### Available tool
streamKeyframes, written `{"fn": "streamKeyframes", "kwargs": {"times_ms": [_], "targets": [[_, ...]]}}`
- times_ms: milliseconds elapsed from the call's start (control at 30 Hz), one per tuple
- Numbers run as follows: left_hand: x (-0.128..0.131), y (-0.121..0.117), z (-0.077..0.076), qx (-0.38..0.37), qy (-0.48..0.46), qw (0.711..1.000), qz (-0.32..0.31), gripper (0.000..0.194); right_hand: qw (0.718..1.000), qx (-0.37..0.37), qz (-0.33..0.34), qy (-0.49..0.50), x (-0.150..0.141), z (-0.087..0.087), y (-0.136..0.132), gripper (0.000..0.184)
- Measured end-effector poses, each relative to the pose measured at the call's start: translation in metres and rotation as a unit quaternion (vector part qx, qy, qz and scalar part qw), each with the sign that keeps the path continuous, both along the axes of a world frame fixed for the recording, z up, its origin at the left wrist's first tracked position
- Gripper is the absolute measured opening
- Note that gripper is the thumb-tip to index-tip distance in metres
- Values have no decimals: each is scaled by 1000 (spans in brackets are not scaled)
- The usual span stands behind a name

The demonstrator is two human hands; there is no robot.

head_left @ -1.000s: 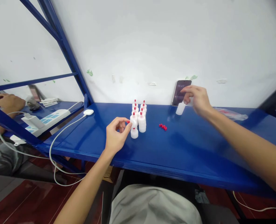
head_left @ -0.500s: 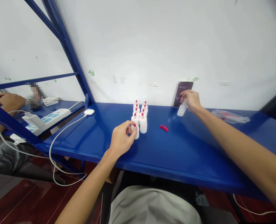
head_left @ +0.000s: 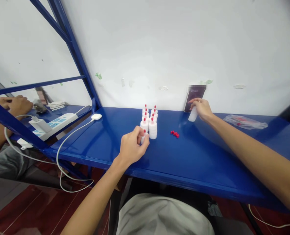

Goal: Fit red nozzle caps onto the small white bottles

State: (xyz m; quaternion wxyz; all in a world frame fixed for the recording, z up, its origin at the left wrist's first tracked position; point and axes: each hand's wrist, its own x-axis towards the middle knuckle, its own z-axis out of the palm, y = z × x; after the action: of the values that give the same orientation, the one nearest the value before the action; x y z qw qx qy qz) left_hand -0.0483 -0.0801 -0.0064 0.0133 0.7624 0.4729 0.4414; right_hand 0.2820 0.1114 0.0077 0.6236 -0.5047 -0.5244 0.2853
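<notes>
My left hand (head_left: 133, 145) is curled around the nearest small white bottle (head_left: 144, 138), which stands upright at the front of the left row. Its red tip shows between finger and thumb; my fingers partly hide the body. Right behind it, several white bottles (head_left: 153, 129) with red tips are lined up in two rows. Farther right, my right hand (head_left: 201, 109) grips the upper part of another white bottle (head_left: 193, 115) close to the wall; my fingers cover its top. Between the two hands lies a small cluster of red caps (head_left: 175, 134) on the blue table (head_left: 184, 156).
A phone (head_left: 195, 93) leans on the wall behind my right hand. A clear plastic bag (head_left: 245, 121) with red bits lies at the right. To the left are a white cable puck (head_left: 96, 116), a power strip (head_left: 59, 121), a blue frame post (head_left: 72, 49) and another person's hands (head_left: 18, 103).
The view has shifted slightly, moving everything a little right. My left hand has shifted slightly around the front bottle. My right hand keeps its grip by the phone.
</notes>
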Motion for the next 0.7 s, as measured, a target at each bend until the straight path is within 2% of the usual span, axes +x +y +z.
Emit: {"fn": "streamKeyframes", "kwargs": {"times_ms": [133, 267, 533, 700], "targets": [[8, -7, -4, 29, 175, 979, -102, 28, 997, -21, 57, 53, 1, -5, -16, 8], [15, -10, -4, 3, 285, 949, -137, 24, 990, -53, 92, 90, 2, -9, -41, 12], [14, -8, -1, -62, 258, 961, -82, 22, 984, -74, 127, 98, -11, -18, -83, 19], [13, -7, -1, -70, 253, 959, -108, 22, 986, -73, 136, 69, -19, -20, -87, 18]]}}
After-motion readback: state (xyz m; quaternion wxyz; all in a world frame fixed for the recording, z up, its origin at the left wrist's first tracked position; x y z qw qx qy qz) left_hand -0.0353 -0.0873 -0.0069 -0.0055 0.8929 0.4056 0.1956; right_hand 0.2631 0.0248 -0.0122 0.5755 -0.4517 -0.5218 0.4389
